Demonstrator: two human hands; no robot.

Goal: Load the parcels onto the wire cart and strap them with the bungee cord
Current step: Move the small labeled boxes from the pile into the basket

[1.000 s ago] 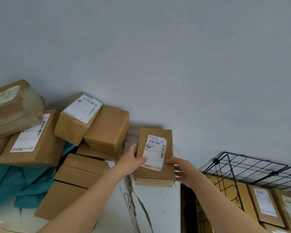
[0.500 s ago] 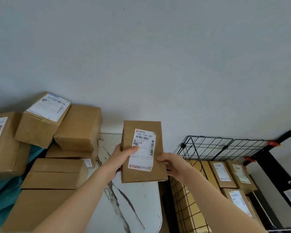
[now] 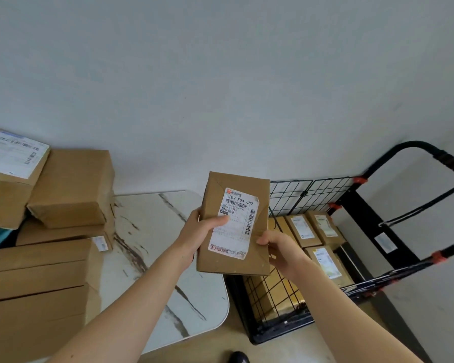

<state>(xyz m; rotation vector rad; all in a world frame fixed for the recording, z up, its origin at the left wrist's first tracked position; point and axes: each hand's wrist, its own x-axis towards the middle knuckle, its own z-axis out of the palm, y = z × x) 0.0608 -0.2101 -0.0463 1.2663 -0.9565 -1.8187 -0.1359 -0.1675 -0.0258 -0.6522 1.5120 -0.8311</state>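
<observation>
A small brown parcel (image 3: 235,231) with a white shipping label is held in the air over the table's right edge, next to the cart. My left hand (image 3: 202,231) grips its left side, thumb on the label. My right hand (image 3: 278,247) holds its lower right edge. The black wire cart (image 3: 309,191) stands on the floor to the right, with several labelled brown parcels (image 3: 303,230) lying inside it. Its black handle (image 3: 430,153) with red grips rises at the far right. I see no bungee cord.
A white marble-patterned table (image 3: 173,258) carries a pile of brown boxes (image 3: 71,189) at the left, one with a large white label (image 3: 13,153). A grey wall stands behind. The tan floor shows below, with a dark shoe tip (image 3: 237,357).
Both hands have lifted the parcel off the table and carried it to the right toward the cart. The view has swung right, bringing the cart and its handle into sight.
</observation>
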